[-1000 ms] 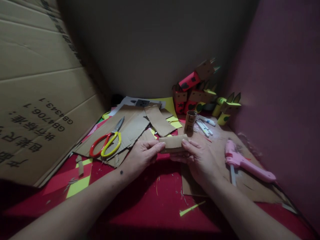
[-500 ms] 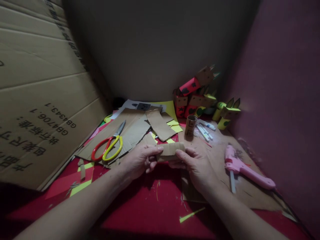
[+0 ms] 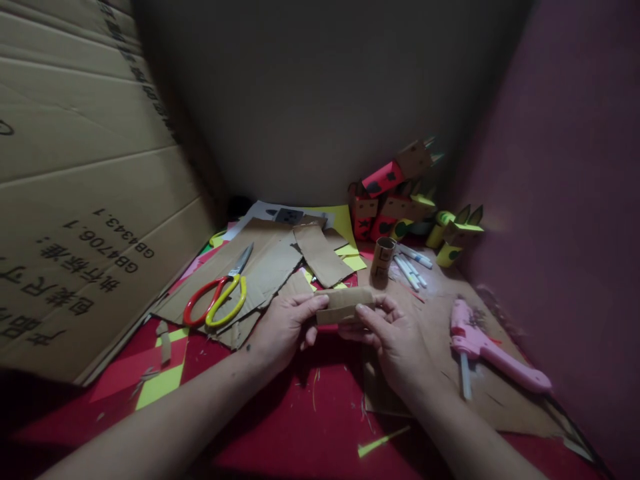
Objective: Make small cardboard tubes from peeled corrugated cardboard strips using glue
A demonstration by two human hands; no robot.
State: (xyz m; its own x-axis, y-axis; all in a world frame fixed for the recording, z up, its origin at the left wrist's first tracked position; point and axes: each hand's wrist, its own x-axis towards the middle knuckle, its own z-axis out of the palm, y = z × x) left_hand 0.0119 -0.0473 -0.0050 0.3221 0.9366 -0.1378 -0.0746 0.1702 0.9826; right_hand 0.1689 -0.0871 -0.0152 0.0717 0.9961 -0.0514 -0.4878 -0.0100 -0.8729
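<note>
Left hand [image 3: 287, 325] pinches one end of a small brown folded cardboard strip [image 3: 344, 307], thumb on top; right hand [image 3: 397, 339] pinches toward the other. Strip bridges the gap between fingertips. Should be light, dry-grip, fairly stiff, likely weakest at the fold; ends are the best hold. Beyond right fingertips: upright brown cardboard tube [image 3: 382, 265] with dark markings.

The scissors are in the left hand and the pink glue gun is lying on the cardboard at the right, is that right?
No, the scissors are not in the left hand. The head view shows them lying on a cardboard sheet, while that hand and the right hand hold a small cardboard piece. The pink glue gun does lie on the cardboard at the right.
</note>
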